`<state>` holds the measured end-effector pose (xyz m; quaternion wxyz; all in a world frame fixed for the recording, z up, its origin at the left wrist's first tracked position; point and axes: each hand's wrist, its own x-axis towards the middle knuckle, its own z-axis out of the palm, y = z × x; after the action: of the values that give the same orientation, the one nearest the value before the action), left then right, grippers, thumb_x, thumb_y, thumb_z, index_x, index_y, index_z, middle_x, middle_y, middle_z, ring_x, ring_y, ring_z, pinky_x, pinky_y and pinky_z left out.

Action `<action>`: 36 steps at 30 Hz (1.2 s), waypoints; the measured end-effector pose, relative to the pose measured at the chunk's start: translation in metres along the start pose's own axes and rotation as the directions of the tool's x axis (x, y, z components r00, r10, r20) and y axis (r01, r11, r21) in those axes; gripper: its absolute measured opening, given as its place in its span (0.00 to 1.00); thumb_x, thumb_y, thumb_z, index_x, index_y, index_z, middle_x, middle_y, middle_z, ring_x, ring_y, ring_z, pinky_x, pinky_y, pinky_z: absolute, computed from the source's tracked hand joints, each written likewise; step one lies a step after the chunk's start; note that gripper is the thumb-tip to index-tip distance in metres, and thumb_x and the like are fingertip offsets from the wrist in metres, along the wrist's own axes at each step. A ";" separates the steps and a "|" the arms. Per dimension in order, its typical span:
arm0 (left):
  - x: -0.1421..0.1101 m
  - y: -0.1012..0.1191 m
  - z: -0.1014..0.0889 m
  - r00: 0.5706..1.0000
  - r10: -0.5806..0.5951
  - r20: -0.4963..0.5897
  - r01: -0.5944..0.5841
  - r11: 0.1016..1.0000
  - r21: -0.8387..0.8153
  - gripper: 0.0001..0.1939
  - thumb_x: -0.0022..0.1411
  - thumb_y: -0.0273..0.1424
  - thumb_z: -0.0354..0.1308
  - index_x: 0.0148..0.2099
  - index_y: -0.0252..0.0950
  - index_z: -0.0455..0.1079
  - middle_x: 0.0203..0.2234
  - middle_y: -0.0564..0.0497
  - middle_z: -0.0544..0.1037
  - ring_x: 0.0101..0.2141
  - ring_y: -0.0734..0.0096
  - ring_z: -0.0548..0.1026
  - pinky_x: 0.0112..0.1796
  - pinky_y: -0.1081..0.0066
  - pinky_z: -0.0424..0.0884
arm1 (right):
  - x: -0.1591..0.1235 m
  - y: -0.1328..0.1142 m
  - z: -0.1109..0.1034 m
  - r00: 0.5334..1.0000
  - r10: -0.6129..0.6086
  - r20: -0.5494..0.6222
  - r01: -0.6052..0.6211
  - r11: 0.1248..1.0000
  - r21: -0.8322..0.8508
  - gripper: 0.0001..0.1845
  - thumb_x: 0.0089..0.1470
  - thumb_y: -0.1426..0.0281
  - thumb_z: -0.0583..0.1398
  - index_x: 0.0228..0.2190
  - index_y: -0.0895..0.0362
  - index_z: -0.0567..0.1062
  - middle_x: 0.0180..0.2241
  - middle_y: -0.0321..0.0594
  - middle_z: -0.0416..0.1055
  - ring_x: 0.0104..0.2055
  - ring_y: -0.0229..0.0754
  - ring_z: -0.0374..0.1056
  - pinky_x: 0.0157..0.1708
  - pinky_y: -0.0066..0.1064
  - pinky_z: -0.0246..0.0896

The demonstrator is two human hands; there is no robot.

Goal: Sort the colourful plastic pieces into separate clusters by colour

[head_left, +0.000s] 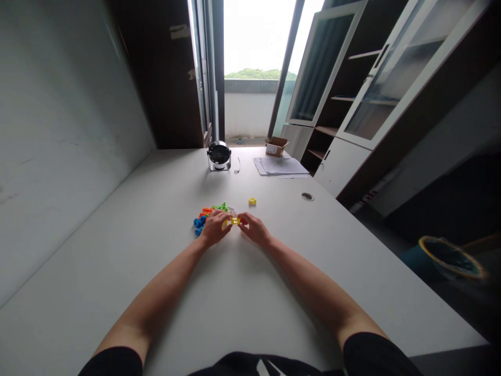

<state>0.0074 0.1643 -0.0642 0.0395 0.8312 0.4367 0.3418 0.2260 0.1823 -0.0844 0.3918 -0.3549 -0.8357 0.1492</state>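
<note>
Yellow block (235,221): between both hands' fingertips
Left hand (214,228): pinching block's left end
Right hand (254,228): curled beside right end, grip unclear

Held piece (235,221) of smooth plastic, matt tabletop (242,292), cardboard box (275,150)

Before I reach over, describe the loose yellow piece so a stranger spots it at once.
On the white table, go from the papers at the far end toward the right hand. Between them, just beyond that hand, lies the yellow piece. Unlike the blue, orange and green pile by the left hand, it lies alone, touching neither hand.
</note>
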 end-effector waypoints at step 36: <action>0.001 0.004 -0.006 0.999 -0.007 0.040 0.007 1.000 0.002 0.11 0.70 0.34 0.50 0.41 0.39 0.73 0.37 0.47 0.78 0.44 0.60 0.72 0.49 0.59 0.69 | 0.003 -0.007 -0.006 0.998 0.058 0.015 -0.058 0.998 -0.006 0.09 0.59 0.63 0.60 0.39 0.54 0.73 0.33 0.38 0.72 0.32 0.38 0.67 0.36 0.29 0.63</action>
<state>0.0068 0.1613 -0.0573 0.0488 0.8365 0.4390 0.3244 0.2260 0.1789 -0.0748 0.3798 -0.3788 -0.8285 0.1607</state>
